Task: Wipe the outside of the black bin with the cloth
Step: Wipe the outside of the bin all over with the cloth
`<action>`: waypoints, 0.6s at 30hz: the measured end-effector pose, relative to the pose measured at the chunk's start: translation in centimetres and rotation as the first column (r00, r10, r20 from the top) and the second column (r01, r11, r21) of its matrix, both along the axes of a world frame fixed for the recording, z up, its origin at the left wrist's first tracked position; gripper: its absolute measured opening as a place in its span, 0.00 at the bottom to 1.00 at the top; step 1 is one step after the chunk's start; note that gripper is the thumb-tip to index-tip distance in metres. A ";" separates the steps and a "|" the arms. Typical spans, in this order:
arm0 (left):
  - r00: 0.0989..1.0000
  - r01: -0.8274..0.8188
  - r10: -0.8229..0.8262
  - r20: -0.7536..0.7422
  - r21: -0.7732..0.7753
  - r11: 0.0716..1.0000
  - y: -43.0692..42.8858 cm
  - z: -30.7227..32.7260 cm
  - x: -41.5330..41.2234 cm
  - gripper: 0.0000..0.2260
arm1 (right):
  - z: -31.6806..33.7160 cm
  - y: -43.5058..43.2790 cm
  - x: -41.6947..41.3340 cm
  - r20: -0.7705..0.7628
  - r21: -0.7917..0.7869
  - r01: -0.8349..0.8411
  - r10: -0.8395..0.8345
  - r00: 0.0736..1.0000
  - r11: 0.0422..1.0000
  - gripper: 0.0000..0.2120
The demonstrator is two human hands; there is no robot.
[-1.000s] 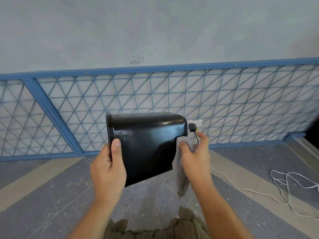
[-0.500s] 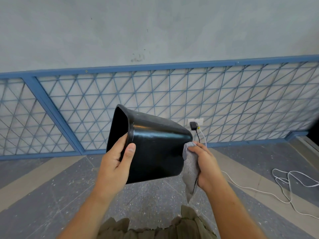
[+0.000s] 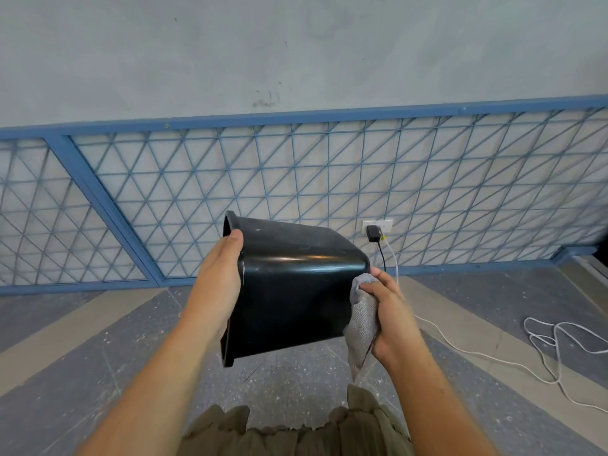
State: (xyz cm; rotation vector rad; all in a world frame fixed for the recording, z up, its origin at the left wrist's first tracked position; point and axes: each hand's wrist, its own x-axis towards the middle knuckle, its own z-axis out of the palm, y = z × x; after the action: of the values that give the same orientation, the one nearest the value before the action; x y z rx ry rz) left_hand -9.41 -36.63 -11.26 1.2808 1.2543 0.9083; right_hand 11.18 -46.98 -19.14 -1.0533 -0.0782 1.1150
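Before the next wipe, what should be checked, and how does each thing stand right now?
1. Left hand grips the black bin at its open end: ok.
2. Right hand holds the cloth: ok.
3. Cloth touches the bin's closed end: ok.
4. Bin held off the floor, on its side: ok.
5. Bin's far side wiped: cannot tell, hidden.
6. White cable clear of the feet: cannot tell, feet hidden.
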 end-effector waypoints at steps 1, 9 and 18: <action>1.000 0.018 -0.018 0.021 -0.044 0.999 0.5 -0.2 -0.2 0.17 | -0.1 0.0 0.1 0.012 0.008 0.011 -0.011 1.000 1.000 0.13; 0.933 -0.178 0.285 0.218 -0.408 0.896 -1.3 -0.8 1.2 0.21 | -0.4 0.6 -0.3 0.419 -0.032 0.064 -0.045 0.907 0.997 0.13; 0.957 -0.025 0.145 0.250 -0.427 0.904 -0.7 -5.4 -0.9 0.28 | -1.7 1.7 1.6 0.706 -0.131 0.076 0.039 0.707 0.988 0.18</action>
State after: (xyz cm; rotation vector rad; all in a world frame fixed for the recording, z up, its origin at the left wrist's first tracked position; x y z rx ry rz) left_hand -10.35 -37.36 -16.71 0.7341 1.2072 0.7914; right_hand 12.76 -45.29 -20.79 -1.5794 -0.6102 0.6386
